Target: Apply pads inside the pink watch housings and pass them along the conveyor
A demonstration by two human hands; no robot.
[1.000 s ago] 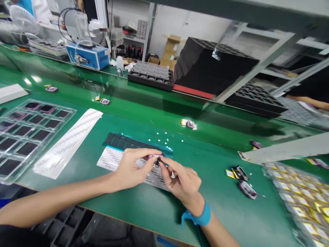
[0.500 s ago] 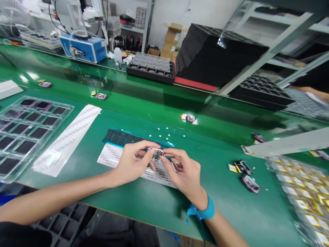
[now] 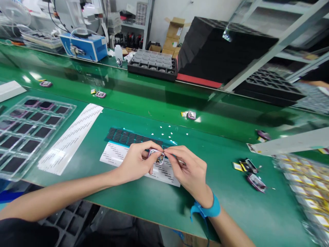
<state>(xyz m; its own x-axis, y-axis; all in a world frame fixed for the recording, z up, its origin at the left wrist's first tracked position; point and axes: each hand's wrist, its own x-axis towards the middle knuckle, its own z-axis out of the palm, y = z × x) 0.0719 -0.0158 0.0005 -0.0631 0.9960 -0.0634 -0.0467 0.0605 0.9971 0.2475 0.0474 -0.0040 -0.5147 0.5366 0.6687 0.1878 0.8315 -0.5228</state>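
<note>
Between the thumb and fingers of my left hand [image 3: 136, 159] is a small smartwatch case [image 3: 160, 159] with a purple rim, its inside with circuit parts facing up. My right hand [image 3: 191, 168] is closed in a pinch at the upper right edge of this case. Something thin and metallic shows among its lower fingers, too small to name; what the fingertips hold is hidden. Under both hands lies a white printed sheet [image 3: 115, 154]. Just behind it is a strip of black adhesive pieces [image 3: 123, 136] on blue film, partly covered by my left hand.
Small white bits [image 3: 169, 127] lie behind my hands. At left are a clear tray [image 3: 73, 107] and a white label strip [image 3: 74, 137]. Opened watch parts [image 3: 256, 181] and a tray of batteries [image 3: 305, 185] are at right. A white post [image 3: 288, 141] juts in. A blue wrist strap [image 3: 212, 207] trails a cord.
The smartwatch case has tilted so that more of its inside faces me. My right fingertips have moved up to its upper edge. The whole view has shifted slightly.
</note>
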